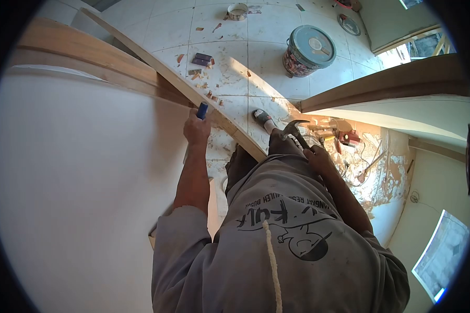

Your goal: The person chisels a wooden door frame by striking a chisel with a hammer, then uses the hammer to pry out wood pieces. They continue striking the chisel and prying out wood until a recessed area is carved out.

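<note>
My left hand [197, 129] is closed around what looks like a chisel [202, 110], with its blue handle end pointing up. The blade is hidden by the hand. Beside this hand runs a long wooden board [180, 83], slanting from the upper left down to my legs. My right hand [318, 159] grips a claw hammer [296, 130] in front of my right thigh. The hammer's dark head is raised toward the far side, apart from the board and the chisel.
A white wall [89, 156] fills the left, topped by a brown wooden frame [83, 49]. A lidded bucket [308, 50] and a small tub [237, 11] stand on the tiled floor among wood chips. Tools and cords lie near a red power tool [349, 137] on the right.
</note>
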`<state>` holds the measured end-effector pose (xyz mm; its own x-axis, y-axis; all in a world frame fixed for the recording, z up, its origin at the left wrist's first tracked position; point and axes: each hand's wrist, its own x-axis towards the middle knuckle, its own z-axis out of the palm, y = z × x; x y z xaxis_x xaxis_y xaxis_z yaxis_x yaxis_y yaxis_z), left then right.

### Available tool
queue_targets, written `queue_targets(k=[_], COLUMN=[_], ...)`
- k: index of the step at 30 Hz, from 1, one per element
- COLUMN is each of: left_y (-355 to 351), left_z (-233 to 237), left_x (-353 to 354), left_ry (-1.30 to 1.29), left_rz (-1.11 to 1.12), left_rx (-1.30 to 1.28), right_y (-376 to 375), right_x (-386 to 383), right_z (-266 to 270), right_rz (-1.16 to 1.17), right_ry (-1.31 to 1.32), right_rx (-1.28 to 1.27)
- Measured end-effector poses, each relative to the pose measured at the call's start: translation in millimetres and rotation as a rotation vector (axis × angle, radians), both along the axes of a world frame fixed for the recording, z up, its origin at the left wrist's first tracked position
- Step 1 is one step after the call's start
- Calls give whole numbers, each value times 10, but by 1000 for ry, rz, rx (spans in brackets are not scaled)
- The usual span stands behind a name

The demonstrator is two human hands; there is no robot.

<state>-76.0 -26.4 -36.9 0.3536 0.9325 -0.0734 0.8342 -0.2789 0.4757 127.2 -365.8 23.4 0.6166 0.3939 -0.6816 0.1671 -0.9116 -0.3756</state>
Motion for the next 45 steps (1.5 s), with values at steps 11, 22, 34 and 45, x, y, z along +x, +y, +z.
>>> queue_targets(k=[11, 22, 34, 45], left_y=[-508, -1758, -3053, -2448], left_z=[698, 1188, 1496, 1076], left_x=[-726, -589, -626, 1099], left_ry=[-168, -580, -1474, -1779], left_rz=[768, 1462, 2038, 2370], left_rx=[-30, 209, 682, 1420], right_y=[1081, 2496, 3634, 4890], right_x=[1063, 1737, 388, -548], right_z=[-76, 137, 913, 869], right_rz=[488, 855, 1446, 2439], right_ry=[164, 194, 238, 625], right_rx=[-32, 42, 170, 147])
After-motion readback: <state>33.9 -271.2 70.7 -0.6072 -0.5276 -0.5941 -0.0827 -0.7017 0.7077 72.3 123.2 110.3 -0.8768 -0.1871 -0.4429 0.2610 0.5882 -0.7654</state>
